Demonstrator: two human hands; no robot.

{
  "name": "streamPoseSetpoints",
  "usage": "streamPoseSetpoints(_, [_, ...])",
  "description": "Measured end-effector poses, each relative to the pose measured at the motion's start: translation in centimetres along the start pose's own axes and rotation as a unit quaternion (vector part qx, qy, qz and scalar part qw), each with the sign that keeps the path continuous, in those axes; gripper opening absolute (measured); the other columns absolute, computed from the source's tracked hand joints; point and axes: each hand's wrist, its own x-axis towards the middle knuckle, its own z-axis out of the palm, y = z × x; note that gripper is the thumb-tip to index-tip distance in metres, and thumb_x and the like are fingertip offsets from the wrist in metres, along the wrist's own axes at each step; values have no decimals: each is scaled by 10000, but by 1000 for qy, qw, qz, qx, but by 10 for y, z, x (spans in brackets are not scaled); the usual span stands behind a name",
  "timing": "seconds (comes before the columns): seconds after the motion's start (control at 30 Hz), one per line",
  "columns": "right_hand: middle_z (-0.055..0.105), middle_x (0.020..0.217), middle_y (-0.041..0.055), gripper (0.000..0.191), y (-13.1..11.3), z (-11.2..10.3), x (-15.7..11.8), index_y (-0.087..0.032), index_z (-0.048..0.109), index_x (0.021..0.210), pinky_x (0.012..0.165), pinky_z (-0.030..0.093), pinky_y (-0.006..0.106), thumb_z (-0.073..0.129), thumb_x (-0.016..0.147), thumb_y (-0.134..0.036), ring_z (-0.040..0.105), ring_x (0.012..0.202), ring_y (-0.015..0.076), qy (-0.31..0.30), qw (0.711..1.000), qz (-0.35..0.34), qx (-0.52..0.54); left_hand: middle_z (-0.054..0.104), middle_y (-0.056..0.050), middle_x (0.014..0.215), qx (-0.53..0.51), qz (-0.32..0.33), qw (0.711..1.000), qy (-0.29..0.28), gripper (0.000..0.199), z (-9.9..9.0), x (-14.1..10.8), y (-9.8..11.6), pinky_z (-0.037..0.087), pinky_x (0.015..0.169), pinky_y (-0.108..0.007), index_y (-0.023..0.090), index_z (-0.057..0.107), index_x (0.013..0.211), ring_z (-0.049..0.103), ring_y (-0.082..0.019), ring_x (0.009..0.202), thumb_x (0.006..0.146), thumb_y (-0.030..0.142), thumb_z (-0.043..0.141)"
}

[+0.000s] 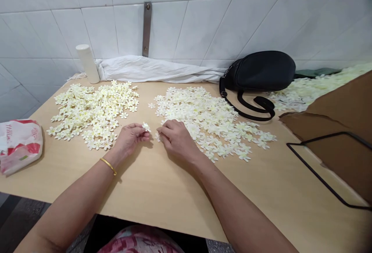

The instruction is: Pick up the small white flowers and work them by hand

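Note:
Between the thumb and fingers of my left hand (132, 136) is a small white flower (146, 127) with a pale yellow centre, held just above the table. My right hand (176, 138) is beside it, its fingers pinched on another white flower (157, 136) that is partly hidden by the fingertips. Left of my hands lies a loose pile of creamy flowers (95, 109). A second, wider pile of white flowers (200, 109) spreads behind and to the right of my right hand.
A black bag (261, 71) with a coiled strap sits at the back right. Right of it are more flowers (308, 88), a brown cardboard box (340, 129) and a black wire frame (316, 179). A white bottle (87, 64), rolled white cloth (157, 70) and red-white packet (20, 144) are also on the table.

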Motion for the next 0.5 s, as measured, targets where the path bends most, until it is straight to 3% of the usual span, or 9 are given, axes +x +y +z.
streamPoseSetpoints(0.1, [599, 786, 73, 201, -2, 0, 1, -155, 630, 838, 699, 367, 293, 429, 837, -154, 506, 742, 172, 84, 994, 18, 65, 594, -47, 513, 7, -24, 999, -30, 77, 3, -4, -4, 483, 499, -211, 84, 559, 600, 569, -98, 462, 638, 16, 558])
streamPoseSetpoints(0.17, [609, 781, 64, 192, -4, 1, 1, -155, 615, 870, 689, 382, 274, 425, 847, -175, 520, 714, 159, 102, 989, 3, 104, 600, -52, 522, 12, -31, 998, -53, 62, 3, -5, -6, 485, 502, -216, 80, 568, 610, 572, -102, 462, 636, 24, 569])
streamPoseSetpoints(0.5, [601, 702, 80, 221, -10, 3, 3, -134, 596, 753, 664, 337, 277, 387, 811, -90, 503, 692, 185, 18, 999, -34, 8, 615, -65, 534, 16, -28, 996, -84, 45, 4, -6, -8, 489, 529, -227, 69, 585, 608, 594, -118, 496, 607, 31, 608])
